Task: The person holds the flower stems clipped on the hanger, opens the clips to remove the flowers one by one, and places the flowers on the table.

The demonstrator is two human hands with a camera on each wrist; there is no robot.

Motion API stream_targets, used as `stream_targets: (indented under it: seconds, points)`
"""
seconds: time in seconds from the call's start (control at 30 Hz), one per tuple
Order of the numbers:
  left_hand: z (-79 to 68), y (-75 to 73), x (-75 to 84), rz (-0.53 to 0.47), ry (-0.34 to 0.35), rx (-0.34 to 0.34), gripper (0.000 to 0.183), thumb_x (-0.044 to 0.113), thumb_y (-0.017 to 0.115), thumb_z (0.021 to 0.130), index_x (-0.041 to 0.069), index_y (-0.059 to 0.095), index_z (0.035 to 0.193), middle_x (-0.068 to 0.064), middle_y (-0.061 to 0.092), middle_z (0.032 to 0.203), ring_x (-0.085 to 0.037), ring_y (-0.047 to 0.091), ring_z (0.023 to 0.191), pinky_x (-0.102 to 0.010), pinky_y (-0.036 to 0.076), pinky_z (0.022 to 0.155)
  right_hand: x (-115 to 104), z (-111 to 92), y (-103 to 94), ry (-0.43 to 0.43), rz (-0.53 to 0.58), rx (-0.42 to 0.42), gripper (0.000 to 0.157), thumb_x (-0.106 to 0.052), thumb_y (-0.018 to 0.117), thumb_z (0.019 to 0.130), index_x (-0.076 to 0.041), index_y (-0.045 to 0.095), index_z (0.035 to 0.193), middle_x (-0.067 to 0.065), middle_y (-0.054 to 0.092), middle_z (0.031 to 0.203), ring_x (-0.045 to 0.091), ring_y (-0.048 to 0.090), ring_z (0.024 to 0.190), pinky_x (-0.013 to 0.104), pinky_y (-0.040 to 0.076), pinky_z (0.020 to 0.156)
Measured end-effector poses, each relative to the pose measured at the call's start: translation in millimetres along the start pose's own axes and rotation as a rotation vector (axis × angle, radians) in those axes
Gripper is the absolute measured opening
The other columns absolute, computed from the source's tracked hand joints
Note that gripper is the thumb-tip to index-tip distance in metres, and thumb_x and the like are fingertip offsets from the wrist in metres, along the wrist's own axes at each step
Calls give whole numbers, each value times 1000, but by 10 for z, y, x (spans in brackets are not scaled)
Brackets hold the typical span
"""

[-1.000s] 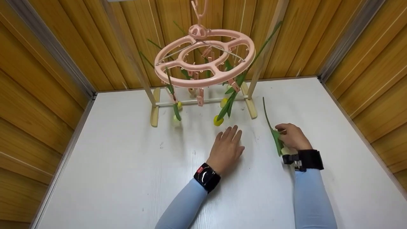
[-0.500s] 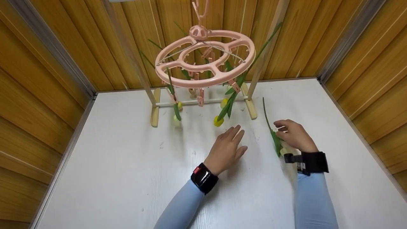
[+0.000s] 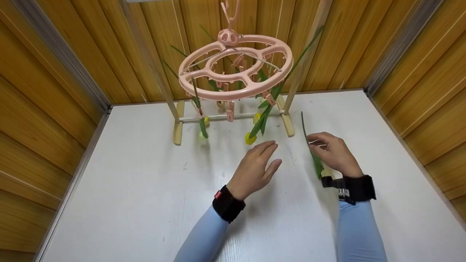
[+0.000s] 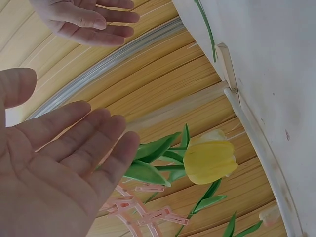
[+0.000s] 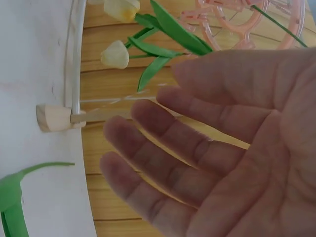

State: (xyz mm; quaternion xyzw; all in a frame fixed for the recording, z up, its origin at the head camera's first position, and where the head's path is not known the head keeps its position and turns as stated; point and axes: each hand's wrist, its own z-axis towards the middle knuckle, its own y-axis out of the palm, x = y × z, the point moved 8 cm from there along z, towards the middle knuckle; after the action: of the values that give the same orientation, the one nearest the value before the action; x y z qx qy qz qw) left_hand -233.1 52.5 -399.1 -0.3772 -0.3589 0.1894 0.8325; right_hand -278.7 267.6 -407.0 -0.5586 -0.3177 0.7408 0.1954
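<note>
My left hand [image 3: 253, 169] hovers over the white table with its fingers straight, below a yellow tulip [image 3: 250, 138]. That tulip hangs head down from a round pink clip hanger [image 3: 222, 95]. In the left wrist view the palm of the left hand [image 4: 54, 173] is bare, and the yellow tulip [image 4: 210, 162] shows beyond the fingertips. My right hand [image 3: 335, 153] is held above a loose tulip [image 3: 316, 165] lying on the table, its pale head near the wrist. The right wrist view shows the right hand [image 5: 217, 153] with loosely bent fingers and nothing in them.
A wooden stand with feet [image 3: 177, 133] and a white lower bar [image 3: 236, 116] stands at the back under the hanger. Several other tulips hang from the hanger, and a pink clip [image 3: 230, 111] dangles in front. Wood-panelled walls [image 3: 429, 72] surround the table [image 3: 138, 203].
My right hand has lifted off the loose tulip and shifted slightly farther forward, its fingers parting. The left hand has turned, its thumb spreading away. The loose tulip stays on the table.
</note>
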Motion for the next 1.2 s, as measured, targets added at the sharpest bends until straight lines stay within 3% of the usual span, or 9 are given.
stream_targets:
  seconds: [0.3, 0.5, 0.6, 0.97, 1.2]
  points:
    - [-8, -172, -68, -78, 25, 176, 32, 21, 59, 106, -2, 66, 128, -13, 66, 128, -25, 63, 122, -38, 49, 107, -163, 58, 101, -36, 12, 31, 25, -3, 62, 101, 5, 69, 124, 22, 70, 121, 39, 68, 109, 52, 53, 93]
    - [-10, -240, -137, -135, 3, 227, 30, 18, 60, 105, -2, 67, 126, -14, 65, 125, -26, 63, 120, -38, 51, 105, -262, 126, 167, -88, 49, 86, 22, -1, 63, 100, 2, 72, 120, 17, 73, 114, 32, 70, 103, 22, 52, 86]
    - [1, -277, -164, -155, -16, 240, 30, 18, 60, 105, -2, 67, 127, -15, 65, 126, -27, 62, 121, -39, 50, 106, -296, 175, 201, -113, 101, 117, 20, 1, 63, 100, 2, 73, 117, 16, 74, 110, 25, 71, 99, 13, 50, 82]
    - [149, -483, -158, -254, -20, 325, 26, 14, 60, 104, -1, 66, 125, -14, 64, 124, -26, 64, 109, -37, 54, 93, -425, 396, 302, -157, 299, 214, 21, 3, 63, 100, 4, 72, 118, 19, 73, 110, 19, 72, 98, 16, 54, 84]
    - [299, -537, -157, -277, -38, 306, 29, 15, 60, 104, -2, 65, 127, -15, 63, 122, -28, 62, 103, -37, 52, 86, -472, 511, 379, -164, 394, 254, 20, 3, 64, 99, 8, 70, 118, 22, 72, 112, 7, 70, 94, 17, 55, 82]
